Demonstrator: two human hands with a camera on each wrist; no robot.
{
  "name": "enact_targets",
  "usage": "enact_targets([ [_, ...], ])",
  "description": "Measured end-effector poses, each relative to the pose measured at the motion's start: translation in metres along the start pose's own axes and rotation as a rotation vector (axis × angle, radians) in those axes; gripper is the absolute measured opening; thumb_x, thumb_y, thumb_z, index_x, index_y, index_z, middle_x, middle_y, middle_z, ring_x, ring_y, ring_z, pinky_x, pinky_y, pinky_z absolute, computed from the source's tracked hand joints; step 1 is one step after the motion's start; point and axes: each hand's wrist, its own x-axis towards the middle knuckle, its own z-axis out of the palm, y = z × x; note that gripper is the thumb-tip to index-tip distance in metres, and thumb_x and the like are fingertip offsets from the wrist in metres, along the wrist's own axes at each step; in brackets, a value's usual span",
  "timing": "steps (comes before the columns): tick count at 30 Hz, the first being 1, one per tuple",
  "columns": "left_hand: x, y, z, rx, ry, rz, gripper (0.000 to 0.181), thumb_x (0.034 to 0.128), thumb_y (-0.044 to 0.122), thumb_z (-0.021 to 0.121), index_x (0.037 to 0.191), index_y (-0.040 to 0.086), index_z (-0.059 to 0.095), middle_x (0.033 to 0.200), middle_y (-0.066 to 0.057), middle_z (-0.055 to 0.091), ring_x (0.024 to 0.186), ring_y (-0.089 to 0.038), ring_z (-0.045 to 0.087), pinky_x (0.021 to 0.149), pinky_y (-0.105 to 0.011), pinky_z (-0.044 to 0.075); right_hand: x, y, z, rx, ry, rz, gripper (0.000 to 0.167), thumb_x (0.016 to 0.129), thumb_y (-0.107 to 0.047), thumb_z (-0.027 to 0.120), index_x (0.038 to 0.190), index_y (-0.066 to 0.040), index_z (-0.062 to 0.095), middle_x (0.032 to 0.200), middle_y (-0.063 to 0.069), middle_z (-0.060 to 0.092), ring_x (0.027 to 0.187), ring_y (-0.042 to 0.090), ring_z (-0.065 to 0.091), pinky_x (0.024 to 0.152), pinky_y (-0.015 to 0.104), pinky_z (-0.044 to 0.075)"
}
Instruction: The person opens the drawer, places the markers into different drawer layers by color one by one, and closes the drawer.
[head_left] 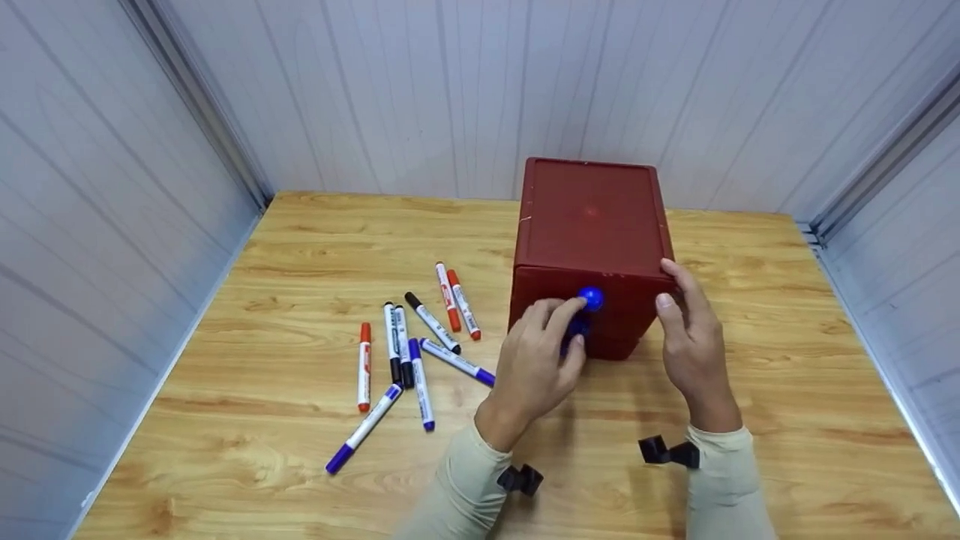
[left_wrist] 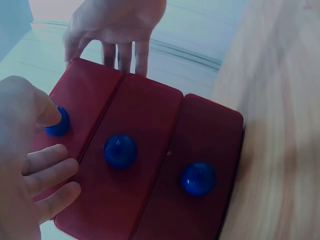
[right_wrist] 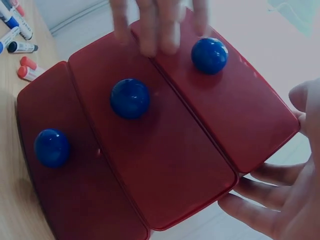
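Note:
A red three-drawer box (head_left: 592, 214) stands on the table with its drawers closed, a round blue knob on each front. My left hand (head_left: 536, 360) is in front of it. One fingertip is at the top drawer's blue knob (right_wrist: 209, 55), and the other fingers (left_wrist: 52, 177) are loosely bent in front of the drawer fronts. No finger curls round the knob in the right wrist view. My right hand (head_left: 694, 345) rests against the box's right side, with a fingertip at the top front corner. Below the top one are the middle knob (left_wrist: 120, 151) and bottom knob (left_wrist: 198, 178).
Several markers with red, black and blue caps lie left of the box, among them a red marker (head_left: 364, 367) and a blue one (head_left: 365, 427). Pale panel walls (head_left: 420, 97) enclose the wooden table (head_left: 247, 420) at the back and sides.

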Motion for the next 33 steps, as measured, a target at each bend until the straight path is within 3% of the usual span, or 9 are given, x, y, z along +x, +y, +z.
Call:
enact_targets([
  [4, 0.003, 0.002, 0.003, -0.022, -0.018, -0.009, 0.057, 0.0880, 0.012, 0.070, 0.143, 0.016, 0.054, 0.110, -0.007, 0.061, 0.089, -0.015, 0.060, 0.077, -0.030, 0.053, 0.001, 0.001, 0.004, -0.010, 0.004, -0.006, 0.041, 0.104, 0.001, 0.040, 0.144, 0.007, 0.044, 0.137, 0.024, 0.053, 0.122, 0.016, 0.054, 0.101, 0.023, 0.042],
  [12, 0.012, 0.007, 0.006, 0.029, -0.152, -0.026, 0.067, 0.0925, 0.021, 0.066, 0.154, 0.020, 0.040, 0.109, -0.004, 0.060, 0.071, -0.008, 0.052, 0.063, -0.023, 0.050, 0.000, 0.010, 0.005, -0.019, 0.036, -0.017, 0.041, 0.104, 0.002, 0.039, 0.144, 0.007, 0.045, 0.136, 0.024, 0.053, 0.122, 0.015, 0.053, 0.100, 0.023, 0.041],
  [18, 0.014, 0.009, 0.008, 0.017, -0.152, -0.058, 0.060, 0.0913, 0.018, 0.066, 0.149, 0.022, 0.046, 0.109, -0.002, 0.060, 0.072, -0.006, 0.052, 0.059, -0.024, 0.049, -0.002, 0.034, 0.000, 0.066, 0.037, -0.013, 0.042, 0.107, -0.004, 0.034, 0.147, 0.000, 0.046, 0.141, 0.019, 0.052, 0.123, 0.019, 0.055, 0.094, 0.027, 0.049],
  [24, 0.012, 0.011, 0.006, 0.008, -0.150, -0.066, 0.058, 0.0921, 0.019, 0.065, 0.147, 0.022, 0.048, 0.108, -0.002, 0.060, 0.070, -0.005, 0.051, 0.055, -0.020, 0.045, -0.004, 0.040, -0.005, 0.122, 0.007, 0.015, 0.043, 0.109, -0.014, 0.031, 0.150, -0.006, 0.046, 0.149, 0.012, 0.048, 0.132, 0.026, 0.048, 0.092, 0.031, 0.051],
  [33, 0.008, 0.013, 0.004, 0.012, -0.121, -0.038, 0.054, 0.0913, 0.017, 0.066, 0.143, 0.021, 0.053, 0.104, -0.001, 0.061, 0.069, -0.005, 0.051, 0.057, -0.021, 0.046, -0.004, 0.036, -0.021, 0.268, -0.133, 0.149, 0.047, 0.110, -0.019, 0.028, 0.156, -0.011, 0.036, 0.159, 0.011, 0.034, 0.140, 0.025, 0.039, 0.095, 0.031, 0.048],
])
